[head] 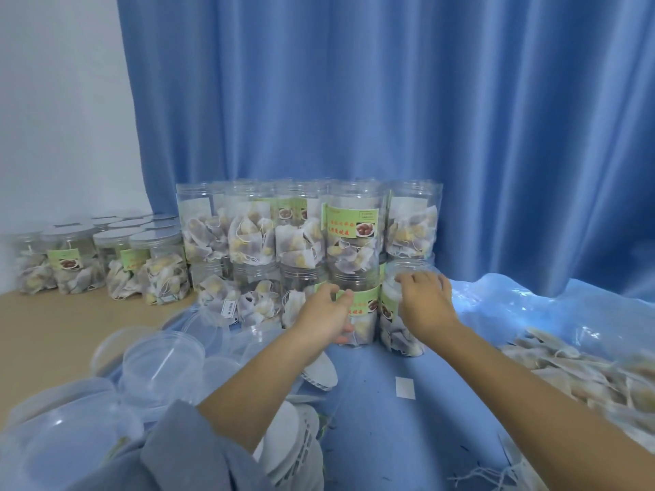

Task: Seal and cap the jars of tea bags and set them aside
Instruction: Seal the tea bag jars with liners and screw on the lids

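Observation:
Clear plastic jars of tea bags stand stacked in two rows [304, 225] against the blue curtain, without caps. My left hand [328, 315] curls round a bottom-row jar with a green label [365, 299]. My right hand [425, 301] lies over the top of the neighbouring jar [393, 331] at the right end of the bottom row, its fingers curled on the rim. A group of capped jars [106, 256] stands apart at the left on the tan floor.
Clear lids [163, 359] are heaped at the lower left. White seal discs [320, 372] lie below my left forearm, with a stack of them [294, 444] near my lap. Loose tea bags [584, 377] are piled at the right on the blue sheet [390, 437]. A small white slip [405, 387] lies mid-sheet.

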`<state>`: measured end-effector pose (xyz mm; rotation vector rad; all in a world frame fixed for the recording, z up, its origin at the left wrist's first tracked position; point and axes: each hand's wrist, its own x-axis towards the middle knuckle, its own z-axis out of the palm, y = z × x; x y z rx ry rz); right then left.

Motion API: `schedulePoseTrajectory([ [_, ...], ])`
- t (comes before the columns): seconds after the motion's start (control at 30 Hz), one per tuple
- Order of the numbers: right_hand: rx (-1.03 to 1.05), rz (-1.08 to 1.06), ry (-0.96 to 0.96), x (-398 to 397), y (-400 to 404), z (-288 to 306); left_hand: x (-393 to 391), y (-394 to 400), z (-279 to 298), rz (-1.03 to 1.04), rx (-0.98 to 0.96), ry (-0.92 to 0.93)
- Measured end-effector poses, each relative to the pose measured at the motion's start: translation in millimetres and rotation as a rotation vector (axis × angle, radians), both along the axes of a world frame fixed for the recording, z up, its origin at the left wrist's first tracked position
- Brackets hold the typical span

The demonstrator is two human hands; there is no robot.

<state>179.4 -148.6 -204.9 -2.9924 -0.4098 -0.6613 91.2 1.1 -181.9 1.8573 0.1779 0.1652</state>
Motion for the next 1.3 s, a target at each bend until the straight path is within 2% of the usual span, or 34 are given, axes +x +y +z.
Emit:
schedulePoseTrajectory([
  [0.1, 0.135, 0.089, -0.018, -9, -2, 4, -8, 1, 3, -0.002, 0.043, 0.020],
  [0.23, 0.344, 0.263, 0.102, -44, -5, 12, -24, -3, 5, 0.039, 0.065, 0.019],
  [0.37, 0.364, 0.423, 0.168, -89, -5, 14, -52, -14, -6, 0.016, 0.236, 0.044],
  [0.5, 0.354, 0.514, 0.150, -128, -10, 15, -81, -29, -16, 0.043, 0.249, 0.060],
  [0.63, 0.317, 0.558, 0.082, -164, -19, 14, -107, -39, -29, 0.087, 0.150, 0.034],
  [0.77, 0.199, 0.548, -0.004, -192, -31, 5, -129, -48, -47, 0.142, -0.041, 0.013],
  [0.93, -0.031, 0.537, 0.386, -211, -42, -17, -149, -58, -64, 0.244, -0.209, -0.090],
  [1.1, -0.210, 0.538, 0.624, -207, -41, -43, -157, -60, -69, 0.330, -0.379, -0.200],
  [1.17, -0.227, 0.535, 0.597, -205, -38, -50, -159, -56, -67, 0.332, -0.411, -0.221],
  [1.23, -0.195, 0.522, 0.488, -202, -35, -48, -159, -47, -63, 0.322, -0.383, -0.246],
  [1.3, 0.006, 0.547, 0.335, -198, -32, -38, -159, -35, -58, 0.335, -0.344, -0.298],
])
